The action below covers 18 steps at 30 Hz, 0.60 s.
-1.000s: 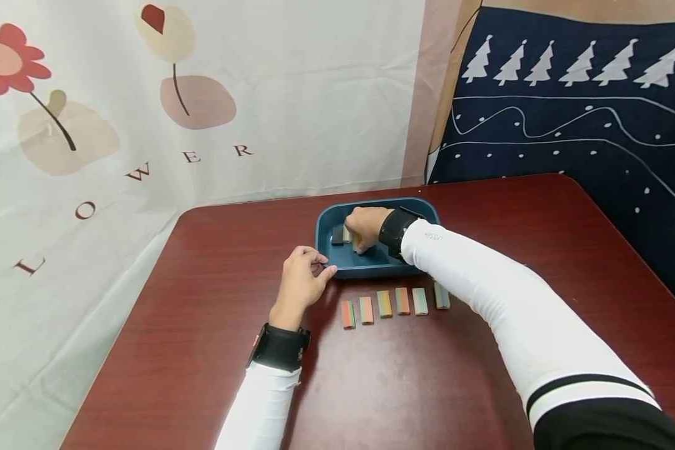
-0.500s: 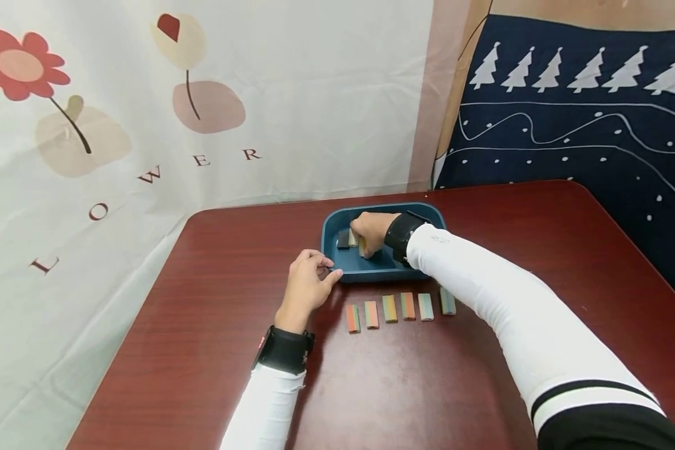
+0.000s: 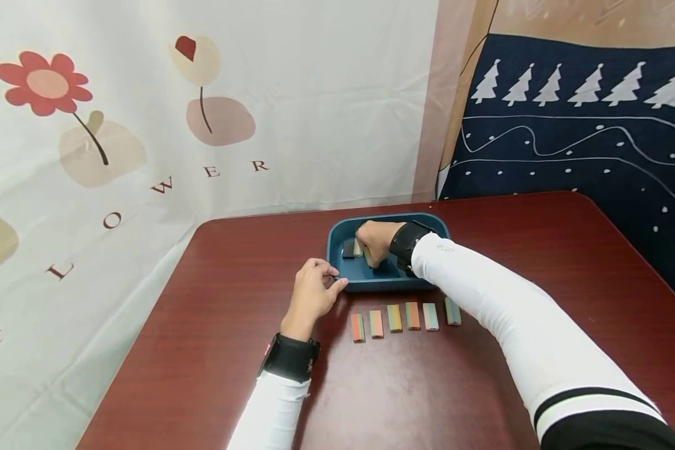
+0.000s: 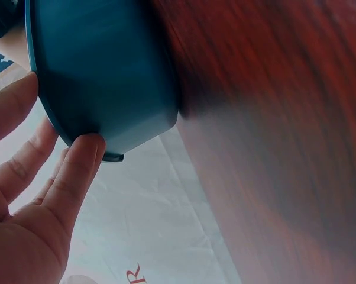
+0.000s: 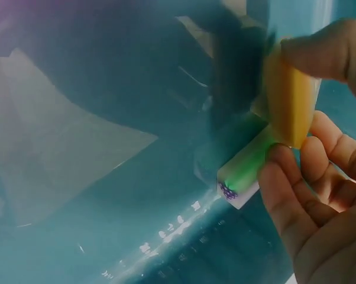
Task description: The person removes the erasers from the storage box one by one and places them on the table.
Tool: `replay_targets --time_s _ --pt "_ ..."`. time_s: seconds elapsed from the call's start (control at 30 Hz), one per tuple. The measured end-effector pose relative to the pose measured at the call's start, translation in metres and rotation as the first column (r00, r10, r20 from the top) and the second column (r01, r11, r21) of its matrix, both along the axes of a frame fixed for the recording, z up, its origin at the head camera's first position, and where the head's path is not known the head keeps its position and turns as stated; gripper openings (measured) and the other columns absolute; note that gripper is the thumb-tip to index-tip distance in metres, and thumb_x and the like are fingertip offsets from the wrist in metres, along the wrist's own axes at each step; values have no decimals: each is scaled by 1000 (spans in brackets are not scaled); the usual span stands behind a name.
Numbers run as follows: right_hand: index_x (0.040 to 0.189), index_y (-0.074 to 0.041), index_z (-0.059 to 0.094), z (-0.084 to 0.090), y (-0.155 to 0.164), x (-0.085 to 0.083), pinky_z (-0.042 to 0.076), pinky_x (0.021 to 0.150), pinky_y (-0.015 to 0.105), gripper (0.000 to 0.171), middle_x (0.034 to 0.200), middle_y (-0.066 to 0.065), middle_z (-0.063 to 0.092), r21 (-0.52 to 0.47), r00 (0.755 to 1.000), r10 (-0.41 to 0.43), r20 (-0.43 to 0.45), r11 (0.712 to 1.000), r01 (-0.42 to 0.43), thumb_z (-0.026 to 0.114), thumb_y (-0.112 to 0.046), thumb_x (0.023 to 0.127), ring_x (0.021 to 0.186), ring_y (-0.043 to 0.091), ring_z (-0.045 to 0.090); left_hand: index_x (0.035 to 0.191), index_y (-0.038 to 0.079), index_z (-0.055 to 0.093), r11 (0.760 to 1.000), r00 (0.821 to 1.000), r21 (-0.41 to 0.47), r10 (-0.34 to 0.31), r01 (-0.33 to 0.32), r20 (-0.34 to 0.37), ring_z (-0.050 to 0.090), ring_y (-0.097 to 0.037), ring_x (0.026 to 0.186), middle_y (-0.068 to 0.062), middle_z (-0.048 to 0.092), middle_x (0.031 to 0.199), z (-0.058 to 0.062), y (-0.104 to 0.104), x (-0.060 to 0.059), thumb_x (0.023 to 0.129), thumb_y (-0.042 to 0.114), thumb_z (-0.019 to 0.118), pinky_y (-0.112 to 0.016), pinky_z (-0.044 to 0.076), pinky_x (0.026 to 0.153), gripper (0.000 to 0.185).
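The yellow block (image 5: 289, 103) is long and smooth-sided, paler along its left side and deeper amber along its right. It is inside the blue tray (image 3: 388, 286), towards the left end, where the person's right hand (image 3: 374, 242) has its grip clamped on it, thumb against fingers. The left hand (image 3: 312, 289) has fingers and thumb brought together on the tray's near left corner.

From the head view I catch just a sliver of yellow by the right fingers, with a cream block (image 3: 357, 249) and a dark block (image 3: 349, 249) to their left. The right wrist view shows far more: a white-and-green block (image 5: 246, 163) with purple patterning at one end lies beside the fingertips. Whether the yellow one touches it, I cannot tell.

The left wrist view gives me the tray's smooth outer wall, with a fingertip laid against it. Only the head view takes in the whole row of six blocks (image 3: 395, 319), set well apart from the left hand's sleeve on the near side of the tray, orange, yellow and pale blue among them, on the reddish-brown worktop (image 3: 405, 394).
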State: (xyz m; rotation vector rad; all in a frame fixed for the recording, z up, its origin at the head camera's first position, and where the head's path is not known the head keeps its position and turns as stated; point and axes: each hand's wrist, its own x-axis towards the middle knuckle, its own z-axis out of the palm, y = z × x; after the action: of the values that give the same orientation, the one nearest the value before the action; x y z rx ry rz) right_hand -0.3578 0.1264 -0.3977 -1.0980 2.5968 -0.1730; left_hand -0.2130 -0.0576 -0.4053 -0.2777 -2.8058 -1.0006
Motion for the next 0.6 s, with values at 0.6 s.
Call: replay_targets --time_s 0.6 --pt "116 2 61 35 20 13 52 80 35 47 107 12 59 -137 999 -36 -33 990 31 81 -9 74 92 23 57 91 4 69 1000 1000 -10 1 -1 -16 63 -24 92 -9 55 105 1 1 3 87 20 76 -34 54 82 19"
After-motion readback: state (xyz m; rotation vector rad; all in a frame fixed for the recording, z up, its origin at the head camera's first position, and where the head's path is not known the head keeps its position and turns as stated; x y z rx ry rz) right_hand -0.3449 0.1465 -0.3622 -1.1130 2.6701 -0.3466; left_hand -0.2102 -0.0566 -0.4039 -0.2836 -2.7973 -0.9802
